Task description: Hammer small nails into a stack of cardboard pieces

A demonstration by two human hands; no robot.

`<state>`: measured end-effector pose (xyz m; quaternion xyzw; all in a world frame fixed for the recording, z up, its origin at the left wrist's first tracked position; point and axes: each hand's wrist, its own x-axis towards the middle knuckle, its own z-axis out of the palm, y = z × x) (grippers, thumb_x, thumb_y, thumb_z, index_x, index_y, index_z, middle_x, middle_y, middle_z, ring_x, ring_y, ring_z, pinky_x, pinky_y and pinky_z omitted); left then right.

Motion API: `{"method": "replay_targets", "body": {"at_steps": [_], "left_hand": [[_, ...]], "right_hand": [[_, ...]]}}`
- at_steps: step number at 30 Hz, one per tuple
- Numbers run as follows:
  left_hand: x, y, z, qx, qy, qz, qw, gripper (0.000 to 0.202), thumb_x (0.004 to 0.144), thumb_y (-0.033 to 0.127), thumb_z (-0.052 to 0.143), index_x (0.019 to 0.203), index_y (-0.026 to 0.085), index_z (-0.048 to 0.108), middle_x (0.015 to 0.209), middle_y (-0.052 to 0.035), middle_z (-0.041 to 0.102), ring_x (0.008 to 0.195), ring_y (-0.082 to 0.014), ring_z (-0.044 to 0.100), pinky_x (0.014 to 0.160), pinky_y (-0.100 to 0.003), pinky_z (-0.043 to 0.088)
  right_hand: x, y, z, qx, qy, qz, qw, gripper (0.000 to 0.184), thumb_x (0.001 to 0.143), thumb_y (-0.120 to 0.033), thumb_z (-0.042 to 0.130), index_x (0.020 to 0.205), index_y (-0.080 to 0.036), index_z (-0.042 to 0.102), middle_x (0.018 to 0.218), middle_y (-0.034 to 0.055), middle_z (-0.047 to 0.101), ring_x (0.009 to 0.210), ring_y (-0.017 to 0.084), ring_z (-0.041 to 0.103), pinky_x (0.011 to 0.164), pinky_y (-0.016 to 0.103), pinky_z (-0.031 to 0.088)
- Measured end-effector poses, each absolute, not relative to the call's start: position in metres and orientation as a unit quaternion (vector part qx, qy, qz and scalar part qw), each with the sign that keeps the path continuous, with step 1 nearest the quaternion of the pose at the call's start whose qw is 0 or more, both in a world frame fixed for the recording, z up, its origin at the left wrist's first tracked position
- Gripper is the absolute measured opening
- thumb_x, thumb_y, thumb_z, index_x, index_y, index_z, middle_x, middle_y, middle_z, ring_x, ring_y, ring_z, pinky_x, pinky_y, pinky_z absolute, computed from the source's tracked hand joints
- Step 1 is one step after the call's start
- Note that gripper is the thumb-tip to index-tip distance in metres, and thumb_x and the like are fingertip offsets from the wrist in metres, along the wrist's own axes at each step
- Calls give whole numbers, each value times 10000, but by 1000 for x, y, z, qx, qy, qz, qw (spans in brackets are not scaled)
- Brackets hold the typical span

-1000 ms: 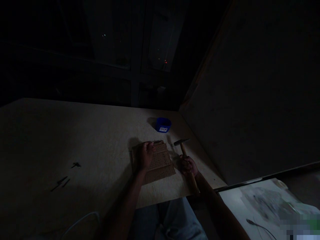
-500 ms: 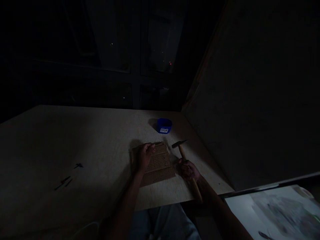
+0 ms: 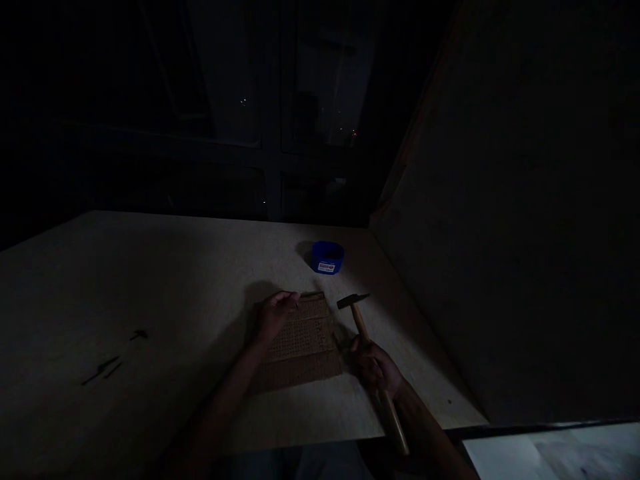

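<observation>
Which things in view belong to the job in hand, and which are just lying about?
In the job:
hammer, held in the right hand
cardboard, under the left hand

Apparently lying about:
blue container, beyond the cardboard
dark pieces, on the table at left

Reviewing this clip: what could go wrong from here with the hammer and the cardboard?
1. Struck fingers: the left hand is at the cardboard, near the hammer in the right hand, so a stray blow might catch it.
2. Poor aim: the scene is very dim, and small details at the left fingertips are hard to make out.
3. A knock: a wide swing might clip the blue container just beyond the cardboard.
</observation>
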<state>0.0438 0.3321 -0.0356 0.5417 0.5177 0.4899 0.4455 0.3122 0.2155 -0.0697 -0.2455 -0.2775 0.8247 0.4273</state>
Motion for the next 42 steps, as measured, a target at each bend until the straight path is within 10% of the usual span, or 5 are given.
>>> {"method": "replay_targets", "body": {"at_steps": [13, 28, 42], "left_hand": [[48, 343, -20, 751, 439, 368, 328, 223, 863, 380, 559, 839, 266, 749, 895, -33, 766, 868, -223, 697, 827, -328, 522], [-4, 330, -16, 506, 562, 529, 385, 489, 696, 664, 679, 726, 179, 629, 602, -22, 673, 499, -138, 603, 477, -228, 458], [-41, 285, -6, 547, 592, 499, 319, 324, 689, 529, 706, 778, 219, 736, 772, -46, 760, 735, -217, 705, 714, -321, 574]], "right_hand": [[307, 208, -66, -267, -255, 823, 432, 183, 731, -203, 674, 903, -141, 669, 492, -85, 472, 299, 30, 318, 275, 116, 287], [328, 208, -65, -136, -211, 889, 382, 158, 850, -273, 615, 999, -242, 573, 500, -146, 424, 273, 2, 97, 291, 108, 310], [323, 204, -67, -190, -233, 868, 395, 183, 847, -221, 660, 1001, -246, 564, 487, -160, 362, 296, 6, 60, 269, 98, 259]]}}
